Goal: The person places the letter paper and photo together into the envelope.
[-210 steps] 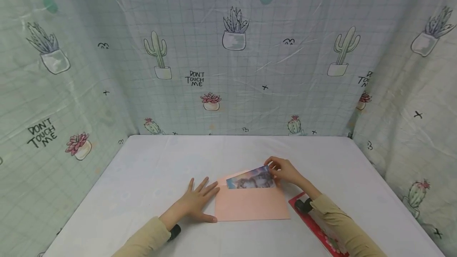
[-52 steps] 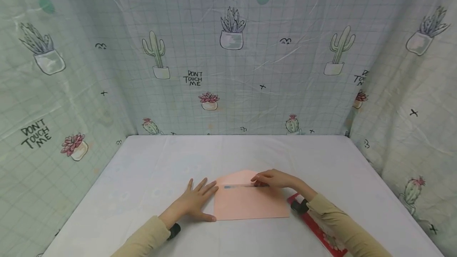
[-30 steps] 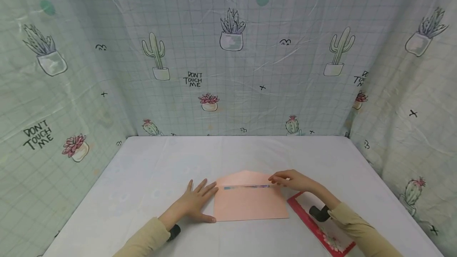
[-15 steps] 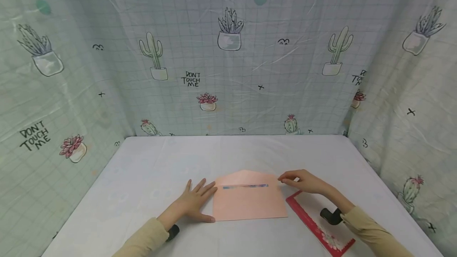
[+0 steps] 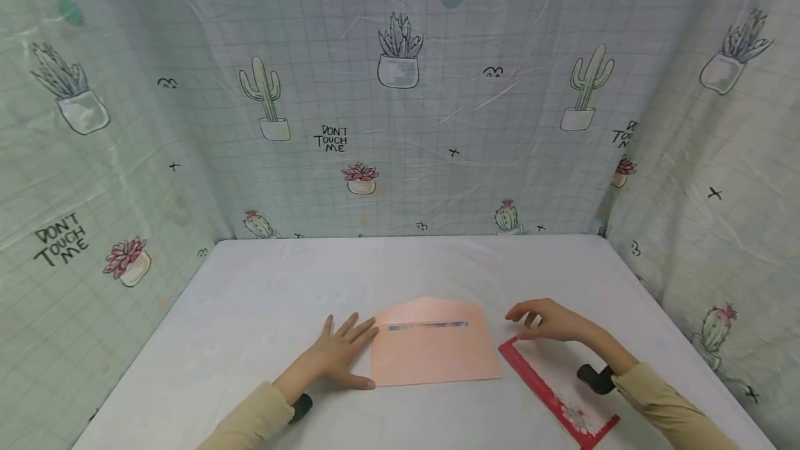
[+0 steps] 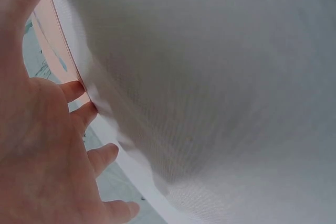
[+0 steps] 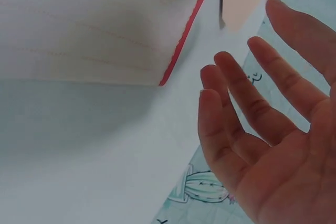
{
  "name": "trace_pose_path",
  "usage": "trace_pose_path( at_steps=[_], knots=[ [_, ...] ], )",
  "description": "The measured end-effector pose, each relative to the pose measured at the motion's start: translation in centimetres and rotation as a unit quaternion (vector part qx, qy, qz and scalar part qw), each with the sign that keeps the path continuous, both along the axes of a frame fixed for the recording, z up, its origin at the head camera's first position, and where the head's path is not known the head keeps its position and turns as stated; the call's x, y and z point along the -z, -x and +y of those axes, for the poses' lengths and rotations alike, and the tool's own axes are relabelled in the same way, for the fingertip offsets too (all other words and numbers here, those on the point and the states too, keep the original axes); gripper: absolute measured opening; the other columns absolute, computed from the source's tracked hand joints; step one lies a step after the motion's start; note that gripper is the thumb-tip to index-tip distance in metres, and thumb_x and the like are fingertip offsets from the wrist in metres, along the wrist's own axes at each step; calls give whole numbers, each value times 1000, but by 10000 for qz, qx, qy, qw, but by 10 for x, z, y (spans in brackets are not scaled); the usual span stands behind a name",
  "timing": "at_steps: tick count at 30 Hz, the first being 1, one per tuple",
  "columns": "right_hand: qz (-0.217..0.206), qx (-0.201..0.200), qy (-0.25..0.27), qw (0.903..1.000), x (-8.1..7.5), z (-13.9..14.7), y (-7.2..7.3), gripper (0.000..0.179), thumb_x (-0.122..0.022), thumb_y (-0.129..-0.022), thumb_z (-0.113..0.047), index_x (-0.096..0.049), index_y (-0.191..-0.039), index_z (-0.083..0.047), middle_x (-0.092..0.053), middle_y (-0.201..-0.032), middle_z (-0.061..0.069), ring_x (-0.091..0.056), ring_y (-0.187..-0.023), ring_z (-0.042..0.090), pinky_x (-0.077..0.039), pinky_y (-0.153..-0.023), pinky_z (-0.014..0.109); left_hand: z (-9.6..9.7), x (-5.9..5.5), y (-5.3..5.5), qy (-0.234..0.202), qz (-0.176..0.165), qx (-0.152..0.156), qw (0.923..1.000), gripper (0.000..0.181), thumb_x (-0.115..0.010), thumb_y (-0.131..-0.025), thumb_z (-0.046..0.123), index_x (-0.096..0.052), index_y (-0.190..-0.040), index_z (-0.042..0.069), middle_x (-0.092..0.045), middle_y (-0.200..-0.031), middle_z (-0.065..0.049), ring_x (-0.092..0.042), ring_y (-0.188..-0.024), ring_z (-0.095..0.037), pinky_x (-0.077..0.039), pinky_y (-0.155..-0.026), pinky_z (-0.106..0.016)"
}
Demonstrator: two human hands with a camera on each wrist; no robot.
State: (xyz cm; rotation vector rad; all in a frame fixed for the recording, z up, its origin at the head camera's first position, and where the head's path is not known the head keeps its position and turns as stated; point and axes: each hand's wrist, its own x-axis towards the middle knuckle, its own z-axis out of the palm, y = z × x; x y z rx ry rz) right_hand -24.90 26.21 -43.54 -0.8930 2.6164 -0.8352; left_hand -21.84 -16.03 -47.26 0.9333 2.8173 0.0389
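Observation:
A peach envelope (image 5: 434, 360) lies on the table, its flap turned up away from the person. Only a thin blue strip of a picture card (image 5: 400, 328) shows at the envelope's opening; the rest is hidden inside. My left hand (image 5: 340, 355) rests with fingers spread, fingertips and thumb at the envelope's left edge. In the left wrist view, fingertips of the left hand (image 6: 42, 135) touch that edge. To the right of the envelope hovers my right hand (image 5: 550, 320), loosely bent and holding nothing. The right wrist view shows the right hand (image 7: 278, 124) apart from everything.
A red-bordered white paper with a flower print (image 5: 550, 394) lies at an angle on the right, partly below the right forearm. The white table (image 5: 300, 276) meets a cactus-print curtain (image 5: 437, 123) at the back and sides. Dark camera mounts (image 5: 596, 378) sit at the wrists.
The picture card has gone down into the envelope, from mostly showing to a thin strip. My right hand has let go and moved off to the right. The left hand has stayed put.

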Motion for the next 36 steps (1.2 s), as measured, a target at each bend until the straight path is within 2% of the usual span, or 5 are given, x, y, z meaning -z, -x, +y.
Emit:
trace_pose_path(
  at_steps=[6,15,21,32,36],
  knots=[
    [-270,188,-179,9993,2,6,-1,35,-68,-77,-15,-57,-107,-1,-60,-98,14,-57,-83,25,-47,-61,18,-1,-1,-1,14,-2,-12,10000,93,-53,-71,68,-26,-140,11,-21,-149,-5,-17,-136,-36,-11,-100,-69],
    [-304,452,-442,9975,14,14,9,33,-73,-71,-16,-56,-98,-6,-57,-89,6,-51,-76,16,-45,-58,18,1,-2,1,49,-25,-59,10000,93,-53,-71,68,-25,-140,11,-20,-149,-5,-17,-136,-35,-11,-100,-69],
    [-296,722,-609,9951,21,12,9,33,-75,-69,-14,-55,-94,-9,-54,-87,4,-48,-76,16,-44,-59,20,2,-1,3,42,5,-43,10000,93,-53,-71,68,-25,-140,11,-21,-149,-5,-17,-136,-36,-12,-100,-69],
    [-167,738,-815,9938,23,8,8,34,-76,-66,-12,-52,-90,-10,-51,-85,2,-45,-73,15,-40,-57,20,2,-2,2,51,63,21,10000,93,-51,-72,69,-26,-140,11,-21,-149,-5,-17,-136,-36,-12,-100,-69],
    [-121,751,-860,9934,24,8,9,32,-76,-66,-13,-53,-88,-11,-49,-83,1,-44,-73,14,-40,-57,20,3,-4,3,-82,30,32,10000,92,-53,-71,68,-29,-139,11,-24,-148,-6,-16,-136,-36,-10,-101,-68]
  ],
)
